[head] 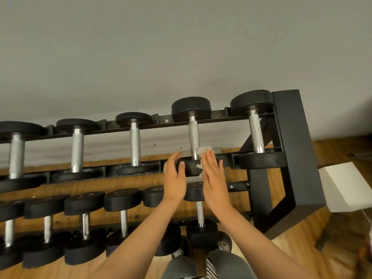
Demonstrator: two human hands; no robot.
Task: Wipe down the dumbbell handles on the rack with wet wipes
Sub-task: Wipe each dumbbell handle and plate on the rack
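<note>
A black rack (291, 148) carries two rows of black dumbbells with knurled silver handles. My hands are at the top-row dumbbell second from the right, whose handle (193, 137) is bare along most of its length. My left hand (174, 178) grips that dumbbell's near head (190, 168), fingers curled over its top and thumb on its front. My right hand (214, 178) presses a crumpled white wipe (203, 150) with straight fingers against the right side of the head and the base of the handle. Most of the wipe is hidden behind the hand.
Neighbouring top-row dumbbells stand to the left (134, 146) and right (255, 133). A lower row (123, 218) runs below my forearms. A white box (346, 186) sits on the wooden floor to the right of the rack. A grey wall is behind.
</note>
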